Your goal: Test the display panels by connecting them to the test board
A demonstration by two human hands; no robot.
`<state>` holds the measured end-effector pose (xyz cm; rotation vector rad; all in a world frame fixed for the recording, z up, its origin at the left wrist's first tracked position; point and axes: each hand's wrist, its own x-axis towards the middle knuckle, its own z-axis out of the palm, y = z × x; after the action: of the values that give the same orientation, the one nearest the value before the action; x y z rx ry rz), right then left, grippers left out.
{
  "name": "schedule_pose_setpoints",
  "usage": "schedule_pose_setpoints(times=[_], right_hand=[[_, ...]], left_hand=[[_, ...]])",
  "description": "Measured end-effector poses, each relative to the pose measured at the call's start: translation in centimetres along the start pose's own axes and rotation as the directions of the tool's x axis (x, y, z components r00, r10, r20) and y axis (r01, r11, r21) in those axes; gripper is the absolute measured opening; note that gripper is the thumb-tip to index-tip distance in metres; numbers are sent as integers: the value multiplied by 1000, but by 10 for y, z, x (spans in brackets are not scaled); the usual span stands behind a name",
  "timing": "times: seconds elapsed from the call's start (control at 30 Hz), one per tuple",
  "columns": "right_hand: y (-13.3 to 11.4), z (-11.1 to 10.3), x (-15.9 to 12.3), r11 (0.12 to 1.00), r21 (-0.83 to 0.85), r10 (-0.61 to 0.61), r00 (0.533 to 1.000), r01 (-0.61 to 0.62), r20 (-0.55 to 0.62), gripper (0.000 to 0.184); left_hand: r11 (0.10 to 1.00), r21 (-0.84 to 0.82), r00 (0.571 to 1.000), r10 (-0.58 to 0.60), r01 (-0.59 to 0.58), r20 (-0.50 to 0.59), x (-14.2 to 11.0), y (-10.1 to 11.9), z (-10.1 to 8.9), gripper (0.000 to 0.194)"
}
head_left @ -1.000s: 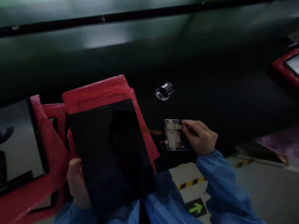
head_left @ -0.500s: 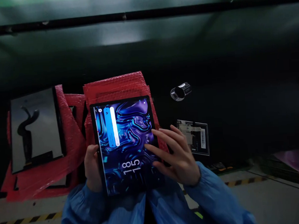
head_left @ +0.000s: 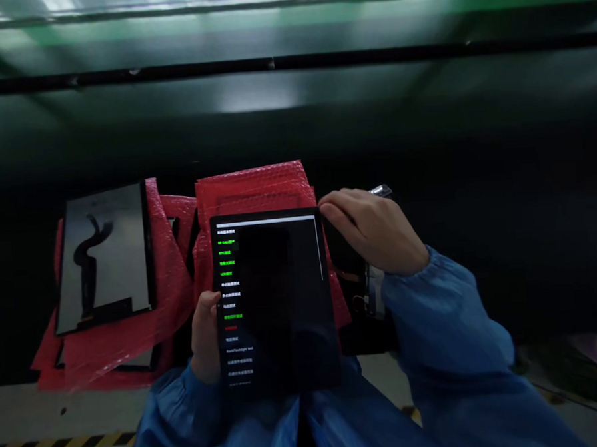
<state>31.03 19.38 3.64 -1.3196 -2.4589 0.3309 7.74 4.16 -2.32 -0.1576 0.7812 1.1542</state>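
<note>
A black tablet (head_left: 277,304) is held upright in front of me. Its dark screen carries a list of short text lines in white, green and one red. My left hand (head_left: 206,338) grips its left edge, thumb at the border and the other fingers mostly hidden. At the upper right corner, my right hand (head_left: 376,229) is closed with bent fingertips on the tablet's edge; part of those fingers is hidden. Behind the tablet lie red bubble-wrap bags (head_left: 253,179).
To the left, a display panel (head_left: 113,260) with a dark flex cable rests on more red bubble wrap (head_left: 174,277). Right of the tablet, a partly covered component with a label (head_left: 375,293) and a shiny metal object (head_left: 381,191) lie on the dark table.
The tablet screen went from a colourful lock screen to a dark text list. My right hand left the screen's front and moved up to the upper right corner. The view shifted slightly.
</note>
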Motion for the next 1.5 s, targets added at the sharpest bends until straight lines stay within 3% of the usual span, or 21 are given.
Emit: schedule_pose_setpoints(times=[0.07,0.13,0.23,0.3,0.43,0.67,0.8,0.93,1.03,1.17,1.33,1.5], right_hand=[[1,-1,4,995,-102,-15,998,21,68,28],[-2,-2,2,977,-207,-32,999,40,40,27],[-12,-2,-4,960,-273,-102,982,56,-159,24],[-21,0,-10,964,-204,-221,941,172,-255,30],[-37,13,-22,873,-1,-479,858,487,-184,36],[-42,32,-27,849,30,-522,847,527,-102,36],[-34,30,-25,891,68,-432,886,448,-169,50],[-19,34,-24,949,226,-146,940,221,-308,58],[-11,40,-23,917,384,-9,967,110,-256,59],[-9,42,-24,873,484,20,988,57,-153,59],[-11,42,-25,871,488,30,984,60,-174,57],[-10,42,-25,878,476,25,986,57,-164,55]], left_hand=[[1000,-15,1000,1,0,20,0,0,4,14],[999,-39,997,-32,35,67,1,0,8,15],[994,-75,988,-72,83,134,0,0,10,13],[994,-83,988,-62,74,140,0,0,9,13],[995,-60,989,-67,75,130,2,-2,5,19],[997,-8,989,-71,73,128,3,-4,7,24],[997,-55,995,-44,49,85,4,-3,5,21],[994,-101,998,-45,48,40,4,-3,1,20],[997,-69,998,-46,44,-32,1,-5,0,18],[1000,9,994,13,-12,-108,-1,-6,2,16],[997,37,992,66,-63,-109,-1,-7,2,24],[997,49,987,74,-67,-145,-2,-6,3,16]])
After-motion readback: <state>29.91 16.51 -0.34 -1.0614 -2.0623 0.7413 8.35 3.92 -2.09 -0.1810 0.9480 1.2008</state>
